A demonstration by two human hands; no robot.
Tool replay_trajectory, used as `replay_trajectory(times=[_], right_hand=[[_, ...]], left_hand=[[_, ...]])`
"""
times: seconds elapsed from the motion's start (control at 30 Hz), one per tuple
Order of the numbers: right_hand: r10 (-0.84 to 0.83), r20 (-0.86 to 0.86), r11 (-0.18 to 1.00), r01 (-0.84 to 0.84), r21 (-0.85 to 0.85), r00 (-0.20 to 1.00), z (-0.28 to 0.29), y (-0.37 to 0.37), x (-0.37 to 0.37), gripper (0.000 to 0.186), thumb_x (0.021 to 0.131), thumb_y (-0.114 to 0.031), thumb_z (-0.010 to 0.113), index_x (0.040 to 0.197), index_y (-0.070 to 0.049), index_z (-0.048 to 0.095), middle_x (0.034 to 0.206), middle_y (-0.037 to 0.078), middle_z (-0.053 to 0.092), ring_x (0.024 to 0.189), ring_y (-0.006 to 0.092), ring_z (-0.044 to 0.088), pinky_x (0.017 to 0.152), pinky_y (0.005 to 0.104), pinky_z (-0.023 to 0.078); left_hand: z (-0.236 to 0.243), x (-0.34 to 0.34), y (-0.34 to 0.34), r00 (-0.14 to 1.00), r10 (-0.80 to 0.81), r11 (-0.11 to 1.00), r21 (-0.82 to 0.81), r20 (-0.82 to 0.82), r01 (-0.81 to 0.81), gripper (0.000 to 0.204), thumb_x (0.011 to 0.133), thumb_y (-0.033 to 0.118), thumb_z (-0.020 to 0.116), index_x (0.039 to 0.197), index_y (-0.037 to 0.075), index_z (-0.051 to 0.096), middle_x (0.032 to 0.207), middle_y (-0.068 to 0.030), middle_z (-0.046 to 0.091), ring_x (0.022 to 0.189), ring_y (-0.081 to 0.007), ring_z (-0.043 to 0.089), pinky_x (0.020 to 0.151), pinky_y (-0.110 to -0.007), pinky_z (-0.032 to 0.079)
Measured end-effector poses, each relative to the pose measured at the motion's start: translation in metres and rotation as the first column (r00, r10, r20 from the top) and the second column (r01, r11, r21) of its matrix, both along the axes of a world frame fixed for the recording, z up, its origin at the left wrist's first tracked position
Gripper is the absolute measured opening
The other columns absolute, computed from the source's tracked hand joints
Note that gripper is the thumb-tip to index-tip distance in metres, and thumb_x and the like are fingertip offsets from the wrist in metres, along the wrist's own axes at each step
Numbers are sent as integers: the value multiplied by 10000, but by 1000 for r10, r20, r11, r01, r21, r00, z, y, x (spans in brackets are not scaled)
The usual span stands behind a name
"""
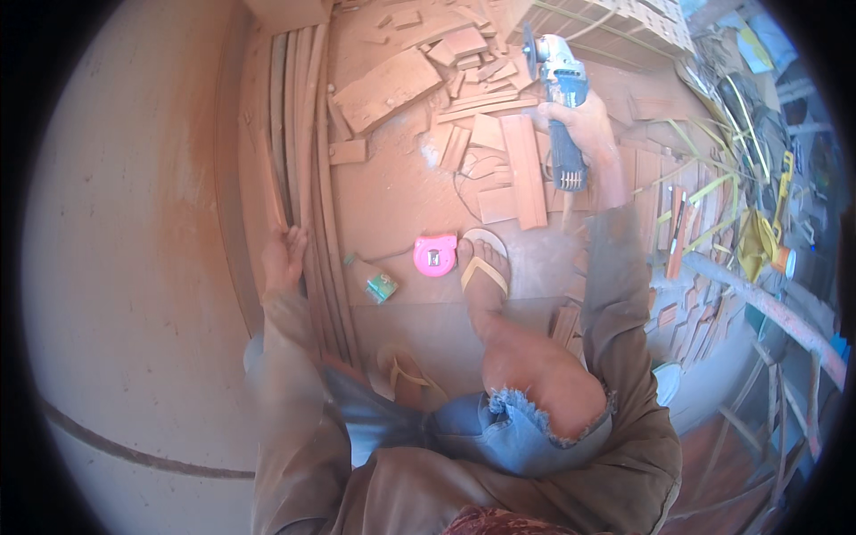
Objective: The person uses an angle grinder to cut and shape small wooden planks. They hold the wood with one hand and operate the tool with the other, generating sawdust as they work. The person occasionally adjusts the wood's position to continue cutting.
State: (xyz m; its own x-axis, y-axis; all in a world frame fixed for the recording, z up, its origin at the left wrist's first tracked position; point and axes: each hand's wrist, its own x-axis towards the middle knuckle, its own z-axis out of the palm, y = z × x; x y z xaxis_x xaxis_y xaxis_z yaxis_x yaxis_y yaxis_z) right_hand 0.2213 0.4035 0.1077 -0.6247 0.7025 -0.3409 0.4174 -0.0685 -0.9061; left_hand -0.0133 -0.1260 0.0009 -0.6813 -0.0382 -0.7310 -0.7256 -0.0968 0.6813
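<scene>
My right hand (pixel 584 125) is wrapped round the body of a blue and silver angle grinder (pixel 565 89), held up over the tile pieces with its disc (pixel 531 53) at the far end, pointing away. My left hand (pixel 283 259) is closed on the near end of a long, thin reddish tile strip (pixel 267 169) by the wall. Beside it, several long strips (pixel 314 178) stand side by side on edge. Between my arms, a pink tape measure (pixel 435 256) lies next to my sandalled foot (pixel 486 265), with a small green-labelled bottle (pixel 379 283) to its left.
Broken tile offcuts (pixel 481 67) and a larger slab (pixel 388 89) litter the dusty floor ahead. Stacked hollow bricks (pixel 615 31) stand at the far right. A pale wall (pixel 125 267) closes off the left. Yellow straps (pixel 713 187) and poles (pixel 758 290) crowd the right.
</scene>
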Motion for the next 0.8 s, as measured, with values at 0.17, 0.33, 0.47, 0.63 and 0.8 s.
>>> replay_trajectory(times=[0.17, 0.33, 0.47, 0.63, 0.8], right_hand=[[-37, -71, 999, 36, -22, 997, -17, -4, 23, 377, 728, -111, 849, 1069, -29, 709, 956, 40, 724, 796, 116, 666, 723, 294, 540], [-79, 52, 997, 80, -10, 996, -21, -7, 67, 365, 710, -146, 816, 1022, -12, 681, 887, 67, 706, 796, 158, 677, 708, 336, 547], [-135, 91, 991, 132, 35, 987, -26, -6, 101, 406, 703, -164, 818, 1052, -11, 678, 931, 83, 707, 826, 176, 673, 743, 357, 548], [-190, 117, 982, 191, -1, 975, -27, -14, 123, 461, 711, -160, 821, 1116, -6, 664, 980, 74, 698, 876, 168, 664, 780, 345, 537], [-251, 81, 959, 259, -112, 965, -26, -17, 143, 437, 737, -124, 815, 1133, -20, 661, 964, 58, 689, 852, 155, 658, 756, 335, 537]], left_hand=[[-5, -10, -16, 947, -308, 903, -286, 91, 321, 513, 1037, 487, 544, 1198, 1, 575, 839, -58, 581, 746, -172, 601, 648, -307, 495], [17, -5, 10, 824, -540, 535, -686, 171, 493, 526, 1041, 461, 540, 1067, -46, 681, 797, -122, 662, 739, -255, 662, 679, -373, 528], [42, 37, 82, 475, -878, 264, -891, -63, 369, 503, 1033, 399, 578, 1054, -84, 714, 947, -253, 726, 872, -369, 714, 783, -446, 547], [32, 137, 216, 120, -980, 189, -575, -156, 796, 351, 947, 330, 733, 985, -19, 740, 856, -167, 742, 830, -264, 717, 750, -426, 557], [-33, 198, 299, 358, -891, 426, -242, -281, 872, 364, 898, 300, 793, 1047, -25, 725, 902, -158, 752, 847, -234, 722, 776, -372, 564]])
